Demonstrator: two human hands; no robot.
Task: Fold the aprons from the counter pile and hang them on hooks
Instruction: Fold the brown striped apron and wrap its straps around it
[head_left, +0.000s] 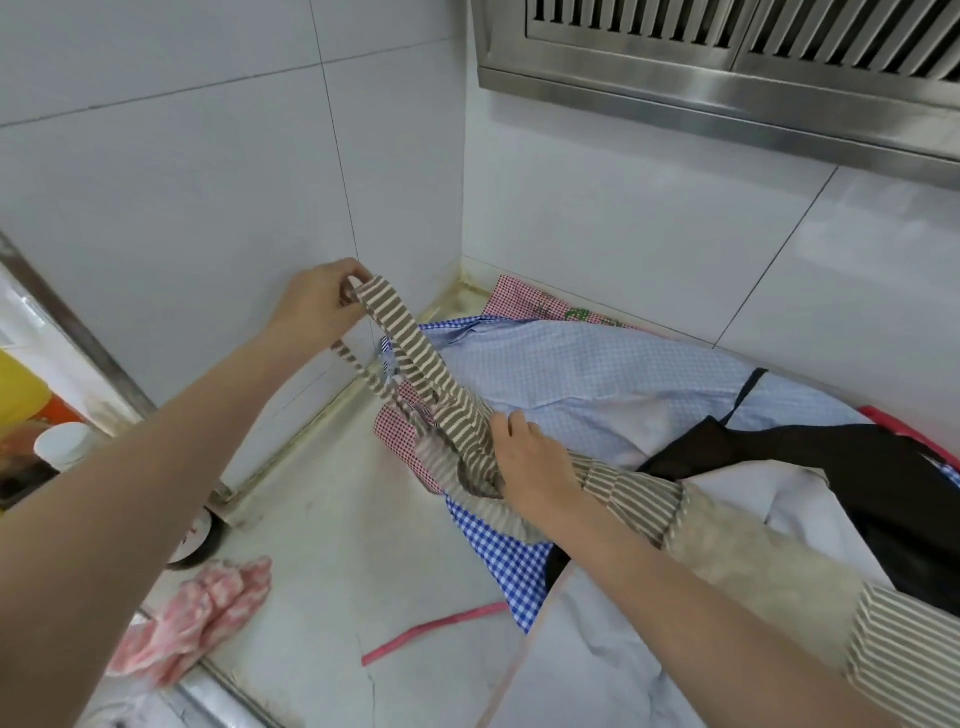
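Bright, even, diffuse light; shadows faint. Soft sheen seen on steel hood (727, 98). Wide-angle bending noted at edges. Forearms near lens slightly blurred.

Both bare forearms reach forward. The left hand (317, 301) is raised higher and farther out, its fingers (353, 275) curled and pinching a striped strap (410, 353). The right hand (530, 462) sits lower, gripping the same striped cloth.

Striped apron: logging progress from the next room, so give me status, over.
Left hand pinches the striped apron strap, raised. Right hand grips its bunched body. Not folded yet. Pile of aprons underneath, pink cloth aside.
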